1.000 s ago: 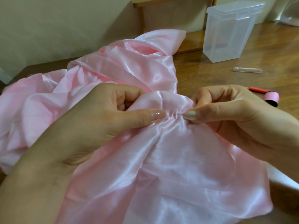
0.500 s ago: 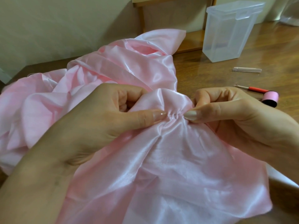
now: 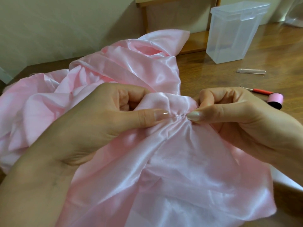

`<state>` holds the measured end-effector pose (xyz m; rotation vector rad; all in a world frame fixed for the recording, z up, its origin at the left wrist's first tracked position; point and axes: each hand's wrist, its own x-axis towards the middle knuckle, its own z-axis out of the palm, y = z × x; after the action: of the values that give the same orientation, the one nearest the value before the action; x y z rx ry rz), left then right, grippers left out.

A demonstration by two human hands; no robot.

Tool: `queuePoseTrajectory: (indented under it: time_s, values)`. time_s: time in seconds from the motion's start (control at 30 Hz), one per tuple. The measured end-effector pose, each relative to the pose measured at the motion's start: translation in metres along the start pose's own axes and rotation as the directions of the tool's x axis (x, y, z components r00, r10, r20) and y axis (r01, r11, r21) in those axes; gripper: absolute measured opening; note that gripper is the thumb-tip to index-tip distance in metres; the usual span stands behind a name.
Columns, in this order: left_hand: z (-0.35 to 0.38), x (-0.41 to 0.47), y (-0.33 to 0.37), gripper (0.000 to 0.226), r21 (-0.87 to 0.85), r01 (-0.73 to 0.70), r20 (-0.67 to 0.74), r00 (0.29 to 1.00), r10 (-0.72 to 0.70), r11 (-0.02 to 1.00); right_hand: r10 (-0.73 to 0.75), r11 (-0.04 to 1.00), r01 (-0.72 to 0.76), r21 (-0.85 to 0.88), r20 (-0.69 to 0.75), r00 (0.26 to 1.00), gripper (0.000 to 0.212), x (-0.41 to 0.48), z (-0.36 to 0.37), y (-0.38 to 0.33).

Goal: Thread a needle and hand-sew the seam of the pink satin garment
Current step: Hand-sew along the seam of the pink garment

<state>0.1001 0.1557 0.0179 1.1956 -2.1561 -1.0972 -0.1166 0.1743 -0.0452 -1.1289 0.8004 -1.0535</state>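
The pink satin garment point(image 3: 180, 161) lies crumpled across the wooden table and over my lap. My left hand point(image 3: 91, 128) pinches a gathered fold of it between thumb and fingers. My right hand point(image 3: 232, 115) pinches the same fold from the right. Between the two thumb tips a thin needle point(image 3: 179, 115) shows, woven through several small pleats of the seam. Its right end is hidden under my right thumb. A spool of pink thread point(image 3: 275, 100) lies on the table just beyond my right hand.
A clear plastic box point(image 3: 234, 31) stands at the back right. A small clear tube point(image 3: 251, 71) lies in front of it. A red-handled tool point(image 3: 260, 91) rests beside the spool. A wooden shelf point(image 3: 193, 41) and the wall stand behind the table point(image 3: 213, 79).
My right hand has shifted slightly to the right and down, uncovering the red-handled tool. A short stretch of needle now shows between the thumbs. My left hand holds its place.
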Motion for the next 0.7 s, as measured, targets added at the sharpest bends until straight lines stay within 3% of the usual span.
queuePoseTrajectory:
  time_s: [0.3, 0.47, 0.7]
  values:
    - [0.0007, 0.0, -0.002, 0.053, -0.035, 0.0, 0.016, 1.0, 0.001, 0.999, -0.077, 0.981, 0.063, -0.184, -0.072, 0.994, 0.011, -0.0015, 0.0016, -0.0039]
    - [0.0032, -0.0063, -0.0021, 0.02, -0.285, 0.004, 0.046, 0.999, 0.01, 0.959, -0.074, 0.983, 0.061, -0.172, -0.071, 0.995, 0.012, -0.0021, 0.0033, -0.0048]
    - [0.0075, -0.0065, -0.0001, 0.027, -0.311, 0.027, 0.03, 0.999, -0.018, 0.95, -0.033, 0.998, 0.032, -0.054, -0.021, 0.999, 0.024, -0.0022, 0.0038, -0.001]
